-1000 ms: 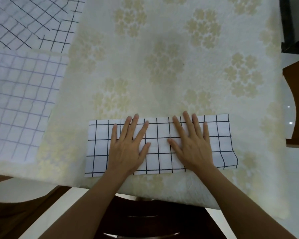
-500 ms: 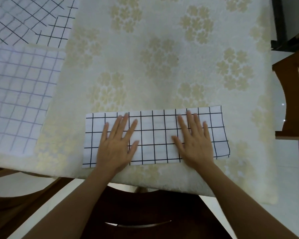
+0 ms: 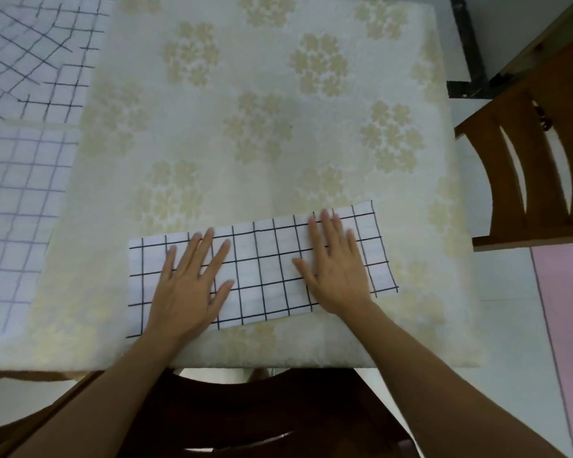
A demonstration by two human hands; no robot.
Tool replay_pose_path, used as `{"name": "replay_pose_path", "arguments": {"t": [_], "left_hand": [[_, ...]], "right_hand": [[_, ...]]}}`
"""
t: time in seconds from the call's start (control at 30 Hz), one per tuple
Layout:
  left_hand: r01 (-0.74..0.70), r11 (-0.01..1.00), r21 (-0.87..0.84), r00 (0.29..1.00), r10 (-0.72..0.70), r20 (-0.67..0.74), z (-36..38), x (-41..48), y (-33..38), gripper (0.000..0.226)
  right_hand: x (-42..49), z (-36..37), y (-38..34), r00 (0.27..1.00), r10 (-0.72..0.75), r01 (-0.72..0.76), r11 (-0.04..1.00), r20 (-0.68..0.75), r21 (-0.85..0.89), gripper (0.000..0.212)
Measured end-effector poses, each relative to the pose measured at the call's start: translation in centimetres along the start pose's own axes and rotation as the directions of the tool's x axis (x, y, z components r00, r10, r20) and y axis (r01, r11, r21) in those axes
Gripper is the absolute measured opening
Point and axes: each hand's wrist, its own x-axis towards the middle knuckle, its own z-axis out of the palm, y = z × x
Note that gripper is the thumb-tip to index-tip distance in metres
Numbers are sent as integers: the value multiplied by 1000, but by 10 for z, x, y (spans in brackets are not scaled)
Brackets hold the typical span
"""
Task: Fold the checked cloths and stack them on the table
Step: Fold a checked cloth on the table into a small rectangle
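Observation:
A white cloth with a black check (image 3: 265,269), folded into a long strip, lies near the front edge of the table (image 3: 245,127). My left hand (image 3: 189,285) rests flat on its left half, fingers spread. My right hand (image 3: 336,264) presses flat on its right half, fingers spread too. Neither hand grips anything. At the left edge lies a flat cloth with a pale purple check (image 3: 17,209). Behind it, at the far left, lies a rumpled black-checked cloth (image 3: 30,47).
The table carries a cream covering with a beige flower pattern. A wooden chair (image 3: 543,153) stands to the right of the table. A dark chair back (image 3: 245,414) sits below the front edge. A black metal frame (image 3: 470,61) is at the far right.
Both hands have slid apart along the strip, the left one leftward and the right one rightward. The view has shifted, so the strip now looks tilted up at its right end.

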Motion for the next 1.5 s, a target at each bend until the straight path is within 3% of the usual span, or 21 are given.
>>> {"name": "replay_pose_path", "arguments": {"t": [0.27, 0.47, 0.6, 0.7, 0.83, 1.0, 1.2, 1.37, 1.5], "left_hand": [[-12, 999, -40, 999, 11, -36, -5, -2, -32, 70], [-37, 997, -71, 999, 36, -19, -14, 4, -30, 70], [-248, 967, -51, 969, 248, -3, -32, 38, -4, 66], [-461, 886, -51, 887, 462, 4, -36, 76, 31, 61], [-691, 722, -29, 723, 691, 2, -32, 123, 86, 53], [-845, 534, 0, 533, 843, 78, -34, 173, 145, 59], [-943, 330, 44, 333, 936, 115, -39, 219, 191, 51], [-957, 284, 49, 288, 947, 143, -40, 233, 211, 25], [-965, 259, 40, 261, 942, 209, -41, 240, 221, 18]], "right_hand": [[-11, 3, 44, 997, 75, -75, 997, 0, -22, 75], [-10, -13, 41, 988, 113, -106, 992, 102, -76, 75], [-24, -28, 28, 988, 147, -148, 989, -42, -24, 71], [-42, -30, 28, 978, 178, -177, 984, -111, 21, 62], [-61, -27, 38, 959, 206, -209, 978, -194, 10, 52], [-78, -24, 51, 908, 275, -284, 959, -316, 18, 44], [-72, -17, 57, 840, 386, -425, 905, -381, -21, 30], [-60, -8, 60, 774, 459, -489, 871, -435, 49, 14], [-52, -8, 62, 743, 513, -521, 847, -429, 109, 16]]}}
